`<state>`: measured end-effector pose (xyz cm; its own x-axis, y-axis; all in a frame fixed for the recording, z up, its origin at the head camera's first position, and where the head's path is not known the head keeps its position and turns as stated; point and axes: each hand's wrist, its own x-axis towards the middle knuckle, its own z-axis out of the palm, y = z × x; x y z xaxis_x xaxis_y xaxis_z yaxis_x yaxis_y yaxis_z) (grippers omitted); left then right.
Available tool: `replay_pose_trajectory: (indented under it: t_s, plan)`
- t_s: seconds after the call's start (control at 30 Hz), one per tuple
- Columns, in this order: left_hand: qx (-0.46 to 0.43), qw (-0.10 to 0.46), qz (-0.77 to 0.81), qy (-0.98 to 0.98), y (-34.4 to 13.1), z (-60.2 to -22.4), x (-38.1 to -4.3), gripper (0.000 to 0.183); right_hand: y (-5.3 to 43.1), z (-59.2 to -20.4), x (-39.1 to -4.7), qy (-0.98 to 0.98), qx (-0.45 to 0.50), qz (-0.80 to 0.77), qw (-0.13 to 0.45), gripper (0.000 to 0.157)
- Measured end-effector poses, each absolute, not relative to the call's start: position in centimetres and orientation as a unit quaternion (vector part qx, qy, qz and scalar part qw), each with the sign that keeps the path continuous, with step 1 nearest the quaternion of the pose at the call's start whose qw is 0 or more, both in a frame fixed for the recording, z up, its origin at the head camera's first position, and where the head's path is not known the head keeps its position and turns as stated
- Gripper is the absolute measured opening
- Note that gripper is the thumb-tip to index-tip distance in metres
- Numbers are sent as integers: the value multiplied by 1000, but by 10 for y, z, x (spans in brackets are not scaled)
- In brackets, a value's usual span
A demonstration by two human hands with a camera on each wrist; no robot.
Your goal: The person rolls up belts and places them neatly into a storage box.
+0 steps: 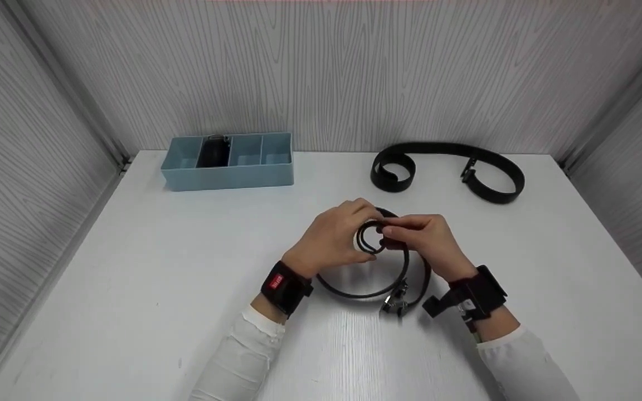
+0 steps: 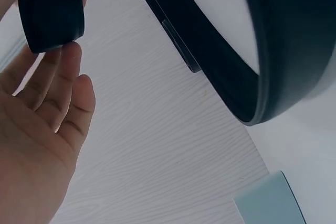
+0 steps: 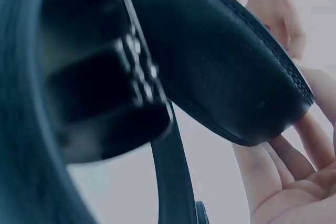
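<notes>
A black belt (image 1: 353, 296) hangs in a wide loop between my hands, with one end wound into a small coil (image 1: 359, 239). My left hand (image 1: 329, 236) grips this coil from the left, thumb below and fingers above. From the right, my right hand (image 1: 432, 242) pinches the coil's edge between thumb and fingers. The metal buckle (image 1: 395, 301) dangles at the lower right of the loop. In the left wrist view the coiled part (image 2: 52, 14) sits at the fingertips. Stitching shows along the belt (image 3: 220, 61) in the right wrist view.
A blue divided box (image 1: 229, 178) stands at the back left, a dark rolled item (image 1: 214, 151) in one compartment. Another black belt (image 1: 438, 148), curled at its left end, lies on edge at the back right. Wood-patterned panels (image 1: 326, 72) rise behind and beside the white table (image 1: 159, 278).
</notes>
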<state>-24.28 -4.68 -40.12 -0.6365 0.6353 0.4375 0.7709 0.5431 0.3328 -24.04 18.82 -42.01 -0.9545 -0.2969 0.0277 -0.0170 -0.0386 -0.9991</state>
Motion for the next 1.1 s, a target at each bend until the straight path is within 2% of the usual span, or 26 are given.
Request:
replay_pose_trajectory:
  t_s: [0.27, 0.47, 0.67, 0.83, 1.1]
  plan:
    - [-388, 182, -239, -871, -47, -402, -244, 59, 184, -417, -239, 685, -125, -711, 95, 34]
    - [-349, 210, -226, -885, -47, -402, -243, 63, 178, -419, -236, 675, -126, -721, 93, 36]
    - [-338, 190, -227, -893, -47, -402, -241, 67, 176, -421, -236, 678, -126, -718, 91, 35]
    - [-363, 166, -243, -884, -48, -403, -242, 69, 179, -421, -239, 689, -122, -709, 91, 34]
    - [-413, 147, -266, -859, -47, -404, -244, 61, 192, -418, -242, 702, -118, -693, 114, 33]
